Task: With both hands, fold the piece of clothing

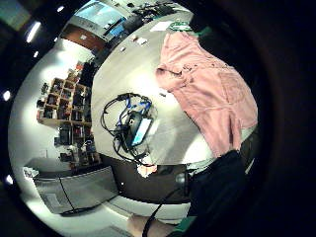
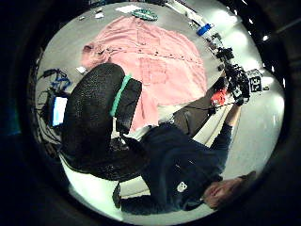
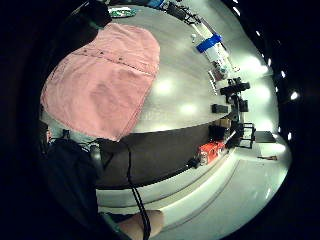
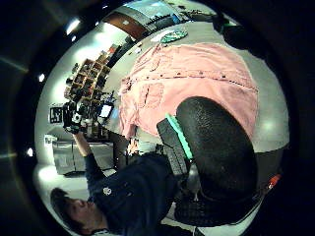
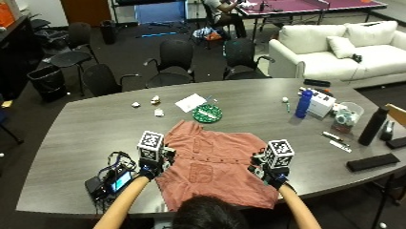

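Barely begun, judging from the layout. Pink button-up shirt (image 5: 212, 166) spread flat and unfolded on the grey table (image 5: 95, 129), buttoned front facing up, collar toward the far side, hem hanging a little over the near edge in front of the person. No crease or fold line visible anywhere on the body; left sleeve bunched beside the collar in the left palm views, otherwise smooth.

Left hand (image 5: 154, 164) poised at the shirt's left edge, right hand (image 5: 271, 172) at its right edge, roughly level with each other at mid-body. Finger posture hidden in the outside view; palm views show the shirt from above with a clear gap, so neither hand appears to be holding cloth, but grip state cannot be told for either.

Cable bundle with a small screen device (image 5: 111, 182) just left of the left hand, apart from the shirt. Green round object (image 5: 207, 113) just beyond the collar.

Remaining, by estimate: all of it — taking both edges, bringing sides in, then folding lengthwise.
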### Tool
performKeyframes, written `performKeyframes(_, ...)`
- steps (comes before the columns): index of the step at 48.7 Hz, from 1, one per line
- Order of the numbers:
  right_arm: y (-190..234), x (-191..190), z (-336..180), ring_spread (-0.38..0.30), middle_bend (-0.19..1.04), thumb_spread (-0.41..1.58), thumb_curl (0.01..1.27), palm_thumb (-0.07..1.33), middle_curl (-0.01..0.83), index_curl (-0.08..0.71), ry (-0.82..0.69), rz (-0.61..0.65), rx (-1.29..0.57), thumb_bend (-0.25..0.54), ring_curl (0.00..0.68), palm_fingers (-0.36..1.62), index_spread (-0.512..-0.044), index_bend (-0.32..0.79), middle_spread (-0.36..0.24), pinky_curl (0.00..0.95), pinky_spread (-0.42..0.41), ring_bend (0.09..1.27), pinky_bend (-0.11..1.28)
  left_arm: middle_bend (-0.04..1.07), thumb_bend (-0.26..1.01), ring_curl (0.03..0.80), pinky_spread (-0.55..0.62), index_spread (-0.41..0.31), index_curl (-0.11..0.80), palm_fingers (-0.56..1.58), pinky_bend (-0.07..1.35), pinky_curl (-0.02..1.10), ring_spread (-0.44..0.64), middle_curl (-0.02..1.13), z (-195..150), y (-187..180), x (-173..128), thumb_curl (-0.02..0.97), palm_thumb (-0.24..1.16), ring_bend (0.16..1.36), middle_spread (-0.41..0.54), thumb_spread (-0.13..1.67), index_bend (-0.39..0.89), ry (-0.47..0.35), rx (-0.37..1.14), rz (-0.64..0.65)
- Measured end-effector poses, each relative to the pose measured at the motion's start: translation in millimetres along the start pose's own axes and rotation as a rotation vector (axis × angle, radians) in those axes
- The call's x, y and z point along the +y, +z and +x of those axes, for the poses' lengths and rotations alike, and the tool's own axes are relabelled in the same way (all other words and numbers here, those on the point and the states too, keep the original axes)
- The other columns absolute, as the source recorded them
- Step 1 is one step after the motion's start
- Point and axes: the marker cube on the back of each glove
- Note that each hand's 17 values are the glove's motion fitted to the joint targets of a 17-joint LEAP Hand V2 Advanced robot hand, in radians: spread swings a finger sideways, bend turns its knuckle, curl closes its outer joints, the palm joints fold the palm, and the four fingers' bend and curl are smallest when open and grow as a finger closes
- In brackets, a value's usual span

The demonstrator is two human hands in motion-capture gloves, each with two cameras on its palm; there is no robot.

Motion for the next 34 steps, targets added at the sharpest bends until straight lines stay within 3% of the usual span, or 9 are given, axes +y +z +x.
performKeyframes(1, -1, 0, -1, -0.016, 0.25, 0.45, 0.05, 0.28, 0.069, 0.061, 0.001, 0.001, -0.002, 0.189, 0.069, 0.63, -0.174, 0.21, -0.060, 0.076, 0.072, 0.37, 0.35, 0.17, 0.12, 0.090, 0.09, -0.027, 0.070, 0.57, 0.33, 0.07, 0.08, 0.04, 0, 1, -1, 0.041, 0.18, 0.45, 0.043, 0.45, 0.23, 0.000, 0.000, 0.000)
performKeyframes(5, -3, 0, -4, -0.023, 0.24, 0.73, 0.08, 0.32, 0.123, 0.144, 0.008, 0.005, -0.015, 0.209, 0.148, 0.59, -0.246, 0.19, -0.059, 0.154, 0.104, 0.39, 0.36, 0.16, 0.12, 0.169, 0.12, -0.038, 0.134, 0.55, 0.35, 0.15, 0.11, 0.11, -3, 7, -11, 0.072, 0.21, 0.49, 0.055, 0.72, 0.23, 0.001, -0.010, 0.002)
performKeyframes(11, -8, -1, -9, -0.029, 0.23, 0.99, 0.11, 0.34, 0.177, 0.197, 0.002, 0.006, -0.001, 0.204, 0.196, 0.57, -0.300, 0.17, -0.069, 0.202, 0.130, 0.39, 0.35, 0.17, 0.11, 0.210, 0.15, -0.052, 0.201, 0.54, 0.33, 0.20, 0.14, 0.16, 7, -4, -12, 0.111, 0.22, 0.49, 0.058, 0.96, 0.22, 0.019, -0.003, -0.007)
performKeyframes(15, -12, 1, -14, -0.031, 0.22, 1.09, 0.13, 0.35, 0.205, 0.216, -0.002, 0.004, 0.002, 0.191, 0.211, 0.57, -0.317, 0.16, -0.074, 0.221, 0.139, 0.38, 0.34, 0.16, 0.09, 0.223, 0.15, -0.056, 0.235, 0.54, 0.32, 0.22, 0.15, 0.18, 12, -1, -20, 0.132, 0.22, 0.48, 0.060, 1.06, 0.22, 0.033, -0.026, 0.009)
performKeyframes(23, -9, 1, -17, -0.034, 0.20, 1.20, 0.16, 0.36, 0.247, 0.241, -0.028, -0.032, -0.010, 0.160, 0.236, 0.56, -0.332, 0.15, -0.081, 0.253, 0.143, 0.37, 0.34, 0.16, 0.07, 0.242, 0.15, -0.068, 0.288, 0.56, 0.30, 0.25, 0.15, 0.21, 33, -19, 7, 0.167, 0.22, 0.48, 0.053, 1.17, 0.20, 0.082, -0.054, -0.032)
performKeyframes(34, 1, 17, -14, -0.034, 0.19, 1.24, 0.20, 0.39, 0.287, 0.251, -0.077, -0.177, -0.026, 0.122, 0.267, 0.57, -0.336, 0.13, -0.068, 0.289, 0.128, 0.37, 0.35, 0.16, 0.03, 0.263, 0.15, -0.070, 0.333, 0.54, 0.28, 0.29, 0.15, 0.24, 47, 16, 29, 0.208, 0.25, 0.47, 0.050, 1.22, 0.18, 0.174, 0.004, -0.217)
